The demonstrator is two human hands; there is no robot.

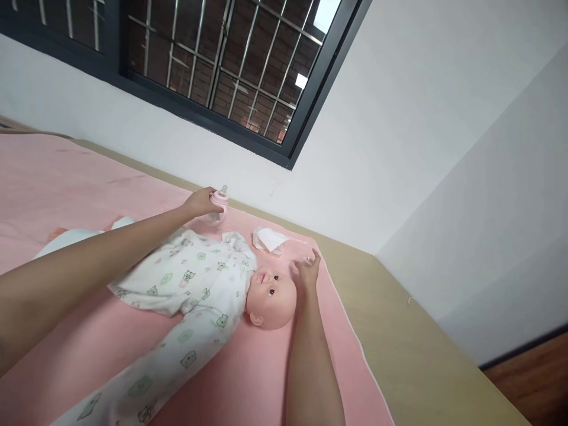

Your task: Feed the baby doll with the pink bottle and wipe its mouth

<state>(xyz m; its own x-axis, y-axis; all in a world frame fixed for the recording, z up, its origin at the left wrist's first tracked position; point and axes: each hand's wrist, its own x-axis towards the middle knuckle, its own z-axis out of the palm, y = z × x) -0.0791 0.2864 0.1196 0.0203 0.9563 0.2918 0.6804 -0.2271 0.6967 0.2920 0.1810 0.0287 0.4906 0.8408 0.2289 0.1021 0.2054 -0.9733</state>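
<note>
My left hand (202, 203) is closed around a baby bottle (219, 207) with a pink collar and a clear teat, tilted slightly, at the far edge of the pink mat. On the other side of the doll's head, my right hand (309, 271) has its fingers curled about a small clear plastic cap (307, 260), partly hidden by the fingers. Between my arms lies a baby doll (195, 278) on its back, in a white outfit with green and pink bear prints. Its bald head points to the right, and my left forearm crosses over its legs.
A crumpled plastic packet (269, 240) with a white label lies on the pink mat (248, 367) between my hands. Bare wooden board (377, 307) runs along the right. Behind stand a white wall (355, 148) and a dark-framed window (288, 157) with metal bars.
</note>
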